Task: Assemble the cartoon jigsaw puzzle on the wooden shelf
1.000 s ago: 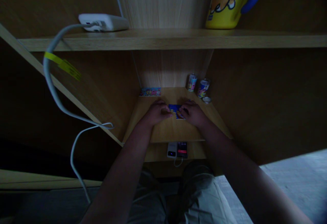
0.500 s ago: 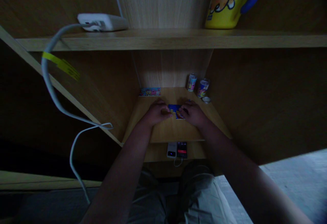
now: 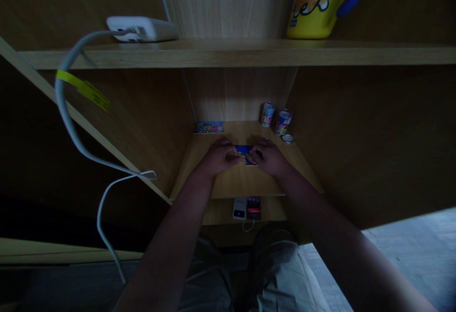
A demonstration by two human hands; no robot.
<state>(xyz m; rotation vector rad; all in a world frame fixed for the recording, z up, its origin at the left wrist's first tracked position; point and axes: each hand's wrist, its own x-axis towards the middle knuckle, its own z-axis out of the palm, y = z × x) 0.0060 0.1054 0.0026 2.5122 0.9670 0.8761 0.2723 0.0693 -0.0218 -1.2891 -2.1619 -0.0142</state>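
Note:
A small flat blue picture (image 3: 243, 149) with yellow and reddish print lies on the wooden shelf board. Its outline is stepped, like joined jigsaw pieces; the joints are too small to make out. At its left edge my left hand (image 3: 221, 156) has thumb and fingers curled in, gripping that side. My right hand (image 3: 268, 156) holds the right side, its fingers covering part of the print. Behind it stand two printed tins, a light blue one (image 3: 267, 115) and a darker one (image 3: 283, 123). A round lid (image 3: 288, 138) lies by the darker tin.
A colourful printed strip (image 3: 209, 127) lies at the back left. Overhead, an upper shelf (image 3: 228, 58) carries a white charger (image 3: 146, 29) and a yellow mug (image 3: 313, 8). A white cable (image 3: 67, 117) hangs at left. A power bank (image 3: 239, 208) and phone (image 3: 253, 208) lie below.
Both hands stay at the blue picture. My left thumb and fingers have shifted very slightly to the right; otherwise little differs.

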